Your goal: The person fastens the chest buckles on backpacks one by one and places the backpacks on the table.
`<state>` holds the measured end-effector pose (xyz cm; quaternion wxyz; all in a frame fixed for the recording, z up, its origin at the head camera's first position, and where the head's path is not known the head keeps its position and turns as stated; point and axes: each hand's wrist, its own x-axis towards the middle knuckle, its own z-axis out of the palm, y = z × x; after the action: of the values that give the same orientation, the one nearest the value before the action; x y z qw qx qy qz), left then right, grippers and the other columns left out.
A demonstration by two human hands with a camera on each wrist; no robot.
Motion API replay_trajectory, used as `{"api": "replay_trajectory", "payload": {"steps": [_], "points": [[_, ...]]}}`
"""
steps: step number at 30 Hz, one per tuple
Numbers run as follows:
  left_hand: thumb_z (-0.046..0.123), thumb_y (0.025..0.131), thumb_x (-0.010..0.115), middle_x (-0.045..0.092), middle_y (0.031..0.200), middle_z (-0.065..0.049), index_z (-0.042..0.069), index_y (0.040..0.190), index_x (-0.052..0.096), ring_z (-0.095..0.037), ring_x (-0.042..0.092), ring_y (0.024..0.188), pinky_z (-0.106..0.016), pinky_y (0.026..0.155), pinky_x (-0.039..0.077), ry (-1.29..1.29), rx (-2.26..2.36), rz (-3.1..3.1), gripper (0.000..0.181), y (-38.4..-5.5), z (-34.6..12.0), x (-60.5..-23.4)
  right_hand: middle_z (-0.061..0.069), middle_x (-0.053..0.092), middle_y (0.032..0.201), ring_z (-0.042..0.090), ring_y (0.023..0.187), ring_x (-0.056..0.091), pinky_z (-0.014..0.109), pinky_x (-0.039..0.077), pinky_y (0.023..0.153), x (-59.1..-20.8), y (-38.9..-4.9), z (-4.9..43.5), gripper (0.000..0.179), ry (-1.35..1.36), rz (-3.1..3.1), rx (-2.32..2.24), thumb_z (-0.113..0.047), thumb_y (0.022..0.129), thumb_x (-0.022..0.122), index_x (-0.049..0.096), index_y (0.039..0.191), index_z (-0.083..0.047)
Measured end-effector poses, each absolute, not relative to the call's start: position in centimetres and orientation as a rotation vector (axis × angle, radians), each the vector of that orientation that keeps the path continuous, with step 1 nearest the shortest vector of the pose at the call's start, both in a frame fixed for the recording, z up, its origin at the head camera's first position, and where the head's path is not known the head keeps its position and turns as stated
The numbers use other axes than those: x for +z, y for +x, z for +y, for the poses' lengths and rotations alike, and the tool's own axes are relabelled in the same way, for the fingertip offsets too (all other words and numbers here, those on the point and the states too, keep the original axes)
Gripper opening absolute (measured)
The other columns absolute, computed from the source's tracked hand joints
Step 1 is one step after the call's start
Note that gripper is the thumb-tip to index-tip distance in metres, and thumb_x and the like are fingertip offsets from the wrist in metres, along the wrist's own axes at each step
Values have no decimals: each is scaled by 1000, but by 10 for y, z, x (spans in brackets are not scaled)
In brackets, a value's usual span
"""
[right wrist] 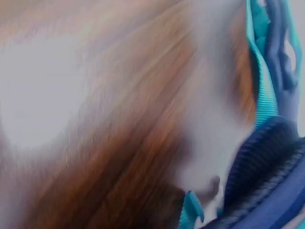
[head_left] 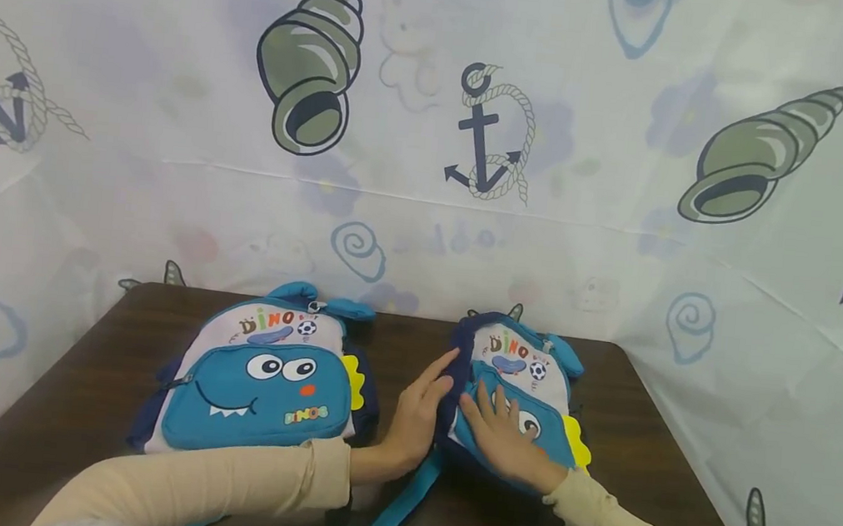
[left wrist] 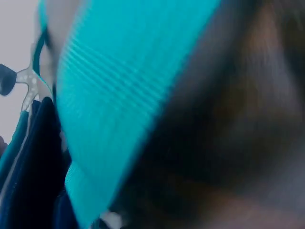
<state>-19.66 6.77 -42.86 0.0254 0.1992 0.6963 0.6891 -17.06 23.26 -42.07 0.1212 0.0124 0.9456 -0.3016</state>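
A blue dinosaur backpack [head_left: 564,434] with white top, navy sides and yellow spikes lies on the right half of the dark wooden table [head_left: 649,416], turned at an angle. My right hand [head_left: 507,438] rests on its front pocket with fingers spread, covering part of the printed eyes. Against the backpack's left navy side lies my left hand [head_left: 415,417], fingers extended upward. A teal strap [head_left: 404,500] runs down from the backpack near the left wrist; the left wrist view shows a teal strap [left wrist: 119,95] very close and blurred. Neither wrist view shows its hand's fingers.
A matching dinosaur backpack [head_left: 259,399] lies front up on the left half of the table, beside my left forearm. Behind the table hangs a pale cloth [head_left: 424,238] printed with shells and anchors.
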Motion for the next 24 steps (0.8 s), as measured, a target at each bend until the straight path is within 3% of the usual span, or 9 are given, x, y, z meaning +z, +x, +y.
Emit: {"api": "replay_trajectory", "payload": {"steps": [7, 10, 16, 22, 23, 24], "points": [[30, 104, 38, 44, 157, 2, 27, 152, 41, -24, 52, 137, -50, 109, 44, 1000, 2177, 2153, 49, -198, 76, -412, 11, -11, 168, 41, 153, -17, 75, -11, 111, -410, -160, 232, 72, -68, 2729, -1212, -58, 105, 9, -2, 161, -14], [30, 103, 39, 43, 157, 0, 26, 154, 39, -26, 52, 136, -51, 107, 46, 1088, 2185, 2147, 51, -198, 79, -404, 11, -9, 169, 40, 154, -9, 73, -5, 115, -409, -158, 232, 69, -97, 2681, -1373, -56, 105, 7, -5, 161, -17], [28, 101, 41, 39, 159, 1, 24, 156, 34, -25, 47, 141, -50, 112, 42, 1220, 2213, 2112, 56, -198, 85, -381, 9, -1, 169, 40, 154, 8, 66, 10, 119, -398, -160, 228, 63, -207, 2499, -1727, -51, 106, 1, -5, 161, -21], [26, 101, 43, 21, 166, 7, 27, 160, 22, -13, 24, 152, -48, 122, 27, 1183, 2131, 2128, 62, -197, 97, -346, 2, -24, 166, 32, 153, -20, 63, -10, 120, -383, -162, 226, 67, -309, 2444, -1939, -57, 101, -8, -22, 157, -23], [26, 101, 43, 19, 167, 7, 27, 160, 20, -12, 20, 153, -48, 123, 24, 1175, 2117, 2134, 63, -196, 100, -340, 0, -25, 166, 29, 153, -21, 61, -11, 120, -381, -162, 226, 67, -312, 2417, -1997, -58, 100, -8, -22, 157, -24], [26, 101, 44, 18, 167, 8, 27, 160, 19, -10, 18, 154, -49, 123, 23, 1165, 2107, 2139, 65, -194, 102, -335, -2, -14, 167, 27, 155, -12, 57, -7, 123, -380, -161, 226, 69, -267, 2376, -2046, -62, 99, -7, -15, 158, -29]]}}
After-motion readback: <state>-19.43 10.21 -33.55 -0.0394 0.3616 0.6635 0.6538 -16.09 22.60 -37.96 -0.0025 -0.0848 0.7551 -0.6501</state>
